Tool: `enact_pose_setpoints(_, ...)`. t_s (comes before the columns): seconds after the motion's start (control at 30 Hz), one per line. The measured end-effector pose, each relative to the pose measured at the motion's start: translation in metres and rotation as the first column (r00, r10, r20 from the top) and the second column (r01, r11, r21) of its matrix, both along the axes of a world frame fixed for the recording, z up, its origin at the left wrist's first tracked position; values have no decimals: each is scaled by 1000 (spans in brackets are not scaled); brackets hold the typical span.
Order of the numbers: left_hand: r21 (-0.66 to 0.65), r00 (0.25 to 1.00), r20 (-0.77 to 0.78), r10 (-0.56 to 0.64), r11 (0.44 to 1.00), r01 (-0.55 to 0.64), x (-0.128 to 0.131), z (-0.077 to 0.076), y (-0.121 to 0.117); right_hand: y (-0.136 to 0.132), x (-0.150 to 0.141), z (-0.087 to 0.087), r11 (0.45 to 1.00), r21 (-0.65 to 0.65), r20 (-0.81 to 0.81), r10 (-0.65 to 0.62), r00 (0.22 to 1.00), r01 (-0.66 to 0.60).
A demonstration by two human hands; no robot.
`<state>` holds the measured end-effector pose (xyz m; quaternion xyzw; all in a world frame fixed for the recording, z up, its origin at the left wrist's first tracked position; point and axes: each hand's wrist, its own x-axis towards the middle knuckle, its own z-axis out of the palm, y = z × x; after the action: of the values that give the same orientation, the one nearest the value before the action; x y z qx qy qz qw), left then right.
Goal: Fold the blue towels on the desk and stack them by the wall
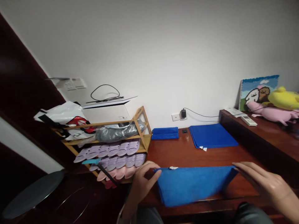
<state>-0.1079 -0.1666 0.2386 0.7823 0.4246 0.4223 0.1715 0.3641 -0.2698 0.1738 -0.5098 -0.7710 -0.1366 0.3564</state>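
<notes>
A blue cloth [191,185], which looks like a towel, hangs between my two hands over the desk's front edge. My left hand [146,179] pinches its upper left corner, near a small white tag. At the upper right corner, the fingers of my right hand [261,177] are closed on the same cloth. Farther back on the brown desk [170,154] lies a stack of flat blue towels [212,135] with white tags at its front edge. To the left of that stack, a smaller folded blue towel [164,133] rests near the wall.
A wooden rack [145,141] on the left holds lilac and pink slippers, with a white box [106,112] on top. A black plug [183,113] sits in the wall socket. On the raised right surface are a remote [249,120], plush toys and a picture [259,91].
</notes>
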Motion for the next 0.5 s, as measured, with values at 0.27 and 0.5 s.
enact_pose_setpoints(0.27,-297,966,42,-254,920,255,81,17,92,65,59,42,978,-205,-78,-58,995,41)
enact_pose_setpoints(0.5,-85,984,-63,-166,983,161,171,55,206,192,129,88,979,-115,5,-166,986,166)
